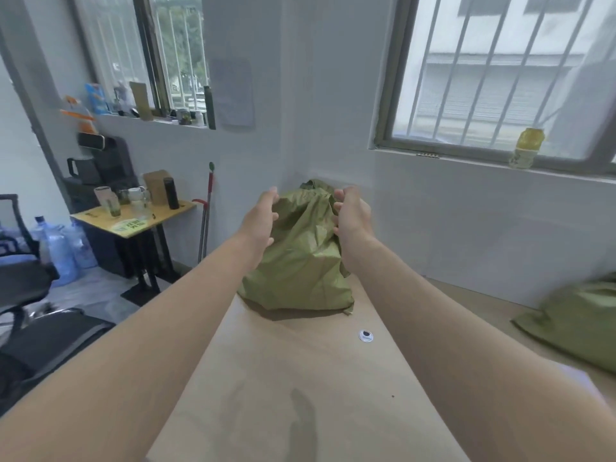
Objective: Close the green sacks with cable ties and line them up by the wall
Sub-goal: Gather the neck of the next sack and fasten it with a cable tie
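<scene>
The sack (300, 261) stood at the far end of the surface (300, 378), just before the wall corner (293, 155). The left hand (260, 221) was at the sack's left, the right hand (353, 215) at its right. A second sack (580, 325) lay well right of it.

Matt woven-plastic green sack (300, 255) on smooth wood-look table (300, 378).

Open desktop (300, 378) before the sack (300, 261)
</scene>
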